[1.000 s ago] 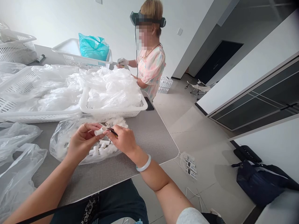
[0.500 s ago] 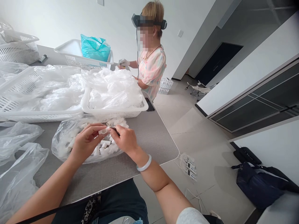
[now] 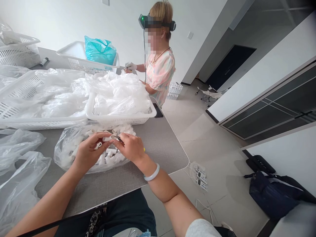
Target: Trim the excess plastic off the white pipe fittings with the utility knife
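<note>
Fingers of left hand [image 3: 87,153] pinch a tube [image 3: 107,139]; right hand [image 3: 130,148] grips a tool [image 3: 118,138] at its end, seemingly trimming, needing steadiness.

The left hand [image 3: 87,153] and right hand [image 3: 130,148], closed on a white tube [image 3: 107,139] and a dark tool [image 3: 118,138], meet above the clear bag of tubes [image 3: 71,144], which fills the table [image 3: 160,144] beneath them; just behind, the white basket [image 3: 118,119], heaped with plastic, walls off the far side; a long basket [image 3: 37,124] and loose plastic bags [image 3: 17,143] crowd the left; open room lies to the right, on the bare grey table up to its rounded edge, and in the strip before the bag; a phone [image 3: 158,110] lies beside the basket's right end.
</note>
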Available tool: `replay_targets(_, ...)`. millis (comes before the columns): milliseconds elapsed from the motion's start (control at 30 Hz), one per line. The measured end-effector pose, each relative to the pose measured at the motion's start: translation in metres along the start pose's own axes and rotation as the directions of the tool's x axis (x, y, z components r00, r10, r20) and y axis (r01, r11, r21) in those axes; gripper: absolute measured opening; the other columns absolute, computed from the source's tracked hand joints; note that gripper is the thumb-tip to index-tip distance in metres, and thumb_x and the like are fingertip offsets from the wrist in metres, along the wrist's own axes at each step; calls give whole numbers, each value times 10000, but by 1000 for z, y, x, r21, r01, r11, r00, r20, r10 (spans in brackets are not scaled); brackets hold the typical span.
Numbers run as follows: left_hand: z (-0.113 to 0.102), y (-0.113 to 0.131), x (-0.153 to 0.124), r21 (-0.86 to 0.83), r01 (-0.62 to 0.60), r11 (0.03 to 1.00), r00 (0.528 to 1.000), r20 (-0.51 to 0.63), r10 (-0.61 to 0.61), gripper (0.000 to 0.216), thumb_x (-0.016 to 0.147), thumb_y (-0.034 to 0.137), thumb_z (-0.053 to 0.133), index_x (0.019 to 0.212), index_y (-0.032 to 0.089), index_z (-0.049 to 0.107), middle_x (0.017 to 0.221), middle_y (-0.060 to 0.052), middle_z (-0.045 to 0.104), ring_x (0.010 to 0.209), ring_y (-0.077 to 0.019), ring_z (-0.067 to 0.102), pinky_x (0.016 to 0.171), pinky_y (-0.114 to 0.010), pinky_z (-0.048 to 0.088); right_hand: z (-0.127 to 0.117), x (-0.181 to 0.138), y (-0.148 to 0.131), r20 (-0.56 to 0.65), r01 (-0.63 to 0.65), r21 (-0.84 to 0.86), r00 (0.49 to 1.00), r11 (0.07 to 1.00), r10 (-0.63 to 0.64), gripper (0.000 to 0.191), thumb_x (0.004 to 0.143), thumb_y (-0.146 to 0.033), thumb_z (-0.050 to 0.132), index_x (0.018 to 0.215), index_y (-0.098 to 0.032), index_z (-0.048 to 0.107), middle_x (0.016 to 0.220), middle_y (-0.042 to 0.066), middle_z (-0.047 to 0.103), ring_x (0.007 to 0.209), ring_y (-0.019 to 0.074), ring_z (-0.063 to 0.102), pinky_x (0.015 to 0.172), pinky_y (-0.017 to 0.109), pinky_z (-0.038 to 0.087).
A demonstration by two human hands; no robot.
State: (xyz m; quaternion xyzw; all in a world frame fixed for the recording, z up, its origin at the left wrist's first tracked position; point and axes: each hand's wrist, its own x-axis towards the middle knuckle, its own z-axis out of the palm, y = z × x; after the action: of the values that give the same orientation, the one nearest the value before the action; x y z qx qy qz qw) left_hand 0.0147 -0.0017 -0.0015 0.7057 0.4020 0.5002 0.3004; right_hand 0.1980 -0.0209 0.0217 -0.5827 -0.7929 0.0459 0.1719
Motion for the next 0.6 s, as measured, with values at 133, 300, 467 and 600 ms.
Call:
replay_targets(133, -1, -2, 1, 4, -44, 999, 999, -20, 45, 236, 899, 529, 748, 972, 308, 790, 946, -55, 772, 781, -244, 671, 712, -366, 547, 1, -1, -1, -23, 12, 13, 1000, 1000, -11, 483, 1123, -526, 479, 800, -194, 613, 624, -17, 578, 554, 96, 541, 501, 200, 270)
replay_targets(300, 1, 2, 1, -85, 31, 996, 999, -14, -32, 288, 850, 554, 809, 992, 304, 796, 918, -53, 756, 752, -242, 665, 649, -348, 538, 1, -1, 1, -32, -4, 50, 999, 999, 6, 504, 1122, -553, 462, 815, -191, 635, 666, -1, 630, 564, 98, 554, 496, 203, 279)
replay_targets(467, 1, 7, 1, -127, 87, 988, 996, 38, -82, 323, 852, 573, 819, 994, 284, 802, 862, -26, 729, 546, -145, 546, 497, -296, 469, -1, -1, 0, 12, -13, 73, 1000, 997, 12, 471, 1124, -532, 472, 863, -189, 665, 699, 9, 667, 598, 108, 587, 516, 202, 299)
replay_targets(600, 1, 8, 1, -149, 104, 983, 994, 47, -98, 326, 846, 566, 832, 1004, 283, 795, 767, -16, 701, 592, -177, 616, 525, -291, 523, -1, -1, 0, -8, -12, 75, 1000, 997, 13, 486, 1133, -532, 442, 879, -193, 680, 701, 16, 675, 629, 111, 616, 532, 205, 293)
